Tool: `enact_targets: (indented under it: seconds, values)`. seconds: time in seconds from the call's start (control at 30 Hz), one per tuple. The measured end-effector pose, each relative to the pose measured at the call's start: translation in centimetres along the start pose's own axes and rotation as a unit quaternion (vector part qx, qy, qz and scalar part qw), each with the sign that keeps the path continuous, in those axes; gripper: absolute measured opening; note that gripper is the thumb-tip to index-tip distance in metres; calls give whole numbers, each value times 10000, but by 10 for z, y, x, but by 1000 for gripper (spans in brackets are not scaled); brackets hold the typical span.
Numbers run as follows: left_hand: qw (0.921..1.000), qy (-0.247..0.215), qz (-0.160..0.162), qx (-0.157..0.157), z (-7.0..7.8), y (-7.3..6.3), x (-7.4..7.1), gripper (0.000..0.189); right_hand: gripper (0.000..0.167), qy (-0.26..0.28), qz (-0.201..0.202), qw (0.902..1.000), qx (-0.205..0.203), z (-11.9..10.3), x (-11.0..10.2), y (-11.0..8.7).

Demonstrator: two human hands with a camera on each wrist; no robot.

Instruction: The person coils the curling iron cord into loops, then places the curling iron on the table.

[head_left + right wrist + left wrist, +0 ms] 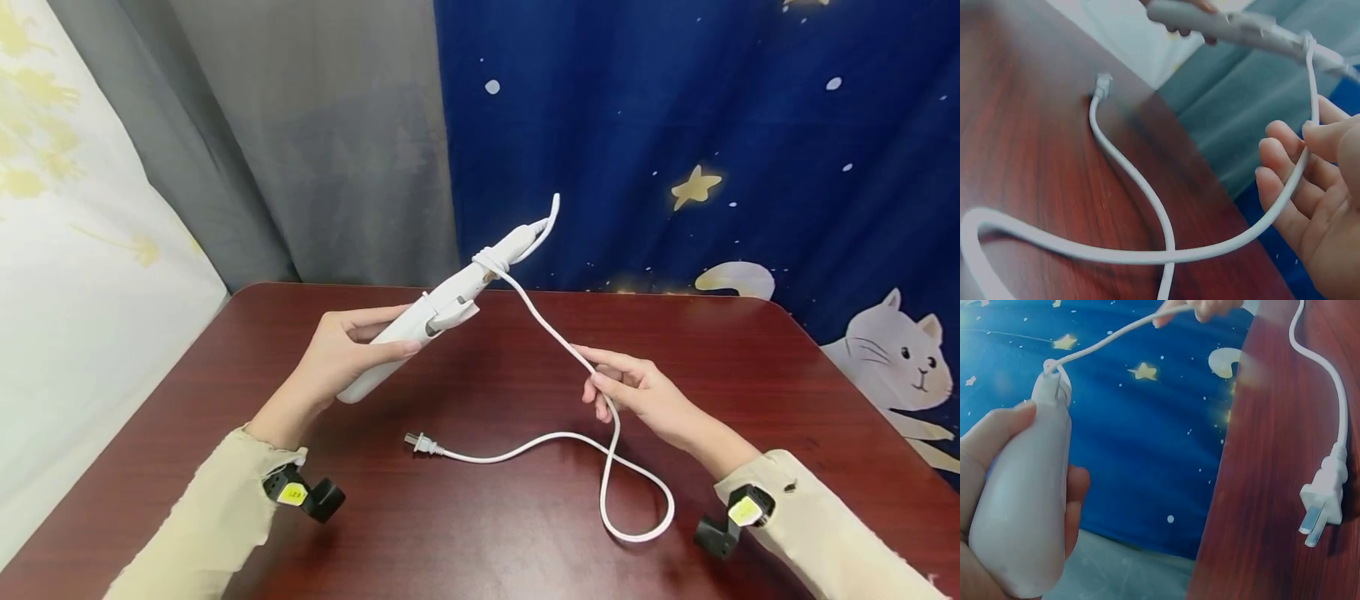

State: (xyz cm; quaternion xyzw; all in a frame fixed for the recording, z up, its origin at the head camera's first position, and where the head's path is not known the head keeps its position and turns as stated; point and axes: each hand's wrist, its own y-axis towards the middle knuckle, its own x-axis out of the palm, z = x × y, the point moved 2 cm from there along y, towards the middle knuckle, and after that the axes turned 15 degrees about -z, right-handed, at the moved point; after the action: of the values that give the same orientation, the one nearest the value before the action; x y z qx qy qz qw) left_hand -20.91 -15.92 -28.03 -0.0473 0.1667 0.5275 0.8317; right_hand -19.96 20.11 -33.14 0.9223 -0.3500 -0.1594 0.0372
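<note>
My left hand [341,354] grips a white curling iron [457,287] by its thick rounded end, thumb on the near side and fingers behind. It is tilted up to the right above the table, with a small lever sticking out from its side. Its white power cord [551,329] is wound round the narrower far end. Between thumb and forefinger, my right hand [637,392] pinches the cord, which runs fairly straight from the winding. The other right fingers are loosely bent in the right wrist view. Below that hand the cord loops and crosses itself, ending in a two-pin plug [1325,494].
The dark red wooden table [480,517] bears the loose cord and the plug. Beyond its far edge hang a grey curtain [322,150] and a blue curtain [600,150] with stars and a cat. A white cloth [82,275] lines the left side.
</note>
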Motion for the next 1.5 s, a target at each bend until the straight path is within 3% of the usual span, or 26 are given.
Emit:
enact_targets:
  seconds: [0.3,0.57,0.8,0.93,1.13,1.33,1.43,1.5]
  values:
    - [9953,-435,-715,485,9,-1,14,48,33,277,-134,9992,267,19,-6,15]
    - [9904,-140,-1251,573,18,-11,16,47,33,483,-358,9949,807,24,-9,29]
    - [9765,57,-1978,858,23,-18,22,48,36,136,-985,9901,991,20,-16,40]
    - [9688,-19,-2313,891,22,-21,24,48,24,-303,-1390,9864,828,19,-20,44]
    - [9630,119,-2535,909,21,-24,24,50,17,-1108,-1402,9837,208,14,-21,60]
    - [9571,217,-2711,1004,22,-26,25,51,21,-1298,-1394,9790,726,5,-16,73]
    - [9541,226,-2780,1087,22,-27,26,51,20,-1567,-1454,9743,708,5,-17,79]
    - [9530,232,-2805,1121,22,-27,27,51,19,-1433,-1471,9756,770,4,-16,80]
